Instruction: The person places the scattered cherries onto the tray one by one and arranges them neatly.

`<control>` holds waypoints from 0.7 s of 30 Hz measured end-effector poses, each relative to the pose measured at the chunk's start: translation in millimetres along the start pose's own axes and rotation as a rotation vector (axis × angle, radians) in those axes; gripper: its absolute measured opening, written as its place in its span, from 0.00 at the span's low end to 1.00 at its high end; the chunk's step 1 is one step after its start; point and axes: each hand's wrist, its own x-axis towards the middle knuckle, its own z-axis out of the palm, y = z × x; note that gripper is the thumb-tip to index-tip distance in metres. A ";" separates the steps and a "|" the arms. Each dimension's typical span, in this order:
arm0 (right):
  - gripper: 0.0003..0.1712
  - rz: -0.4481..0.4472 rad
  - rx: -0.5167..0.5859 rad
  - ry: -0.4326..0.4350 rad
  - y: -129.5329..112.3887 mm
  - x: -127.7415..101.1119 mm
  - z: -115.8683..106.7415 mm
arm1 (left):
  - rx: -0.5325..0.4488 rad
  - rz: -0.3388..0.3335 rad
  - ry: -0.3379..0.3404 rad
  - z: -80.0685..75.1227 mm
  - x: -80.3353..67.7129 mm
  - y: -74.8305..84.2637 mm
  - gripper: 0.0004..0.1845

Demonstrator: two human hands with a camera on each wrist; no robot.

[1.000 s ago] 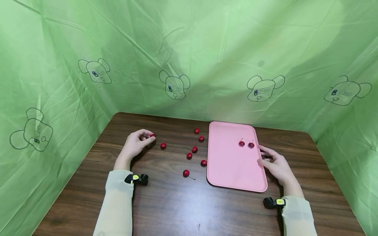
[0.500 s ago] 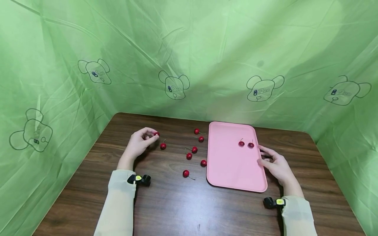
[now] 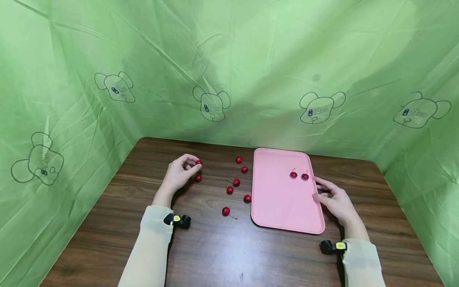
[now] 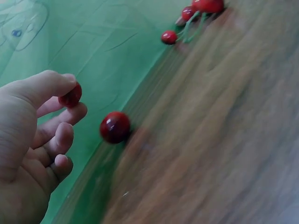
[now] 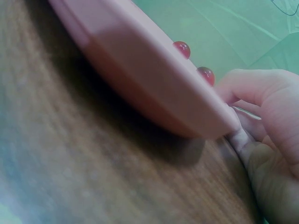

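My left hand (image 3: 179, 174) pinches a red cherry (image 4: 71, 95) between thumb and fingertips, lifted off the table. Just below it in the head view, another cherry (image 3: 198, 178) lies on the wood; the left wrist view has this loose cherry (image 4: 115, 127) beside my fingers. At the right edge of the pink tray (image 3: 279, 207), my right hand (image 3: 337, 203) grips the rim, its thumb on top and fingers along the outer side, partly hidden. Two cherries with stems, a left one (image 3: 293, 174) and a right one (image 3: 305, 176), sit inside the tray near that edge.
Several cherries lie scattered between my left hand and the tray, among them a far cherry (image 3: 238, 159), one by the tray's left rim (image 3: 247, 198) and a near cherry (image 3: 226, 211). Green cloth (image 3: 251, 79) hangs around the back and sides of the wooden table (image 3: 208, 255).
My left hand has moved rightward with the pinched cherry, passing over behind the loose cherry. The right hand, the tray and the other cherries have stayed in place.
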 end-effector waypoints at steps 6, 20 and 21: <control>0.39 0.003 -0.007 -0.001 2.2 1.4 0.0 | -0.019 0.009 -0.009 13.9 1.8 13.2 0.10; 0.39 -0.007 -0.001 -0.008 3.4 1.0 -0.9 | -0.070 0.103 -0.024 51.5 16.8 51.1 0.09; 0.39 -0.004 -0.003 -0.009 3.3 1.1 -0.6 | -0.069 0.114 -0.027 54.6 18.1 55.0 0.09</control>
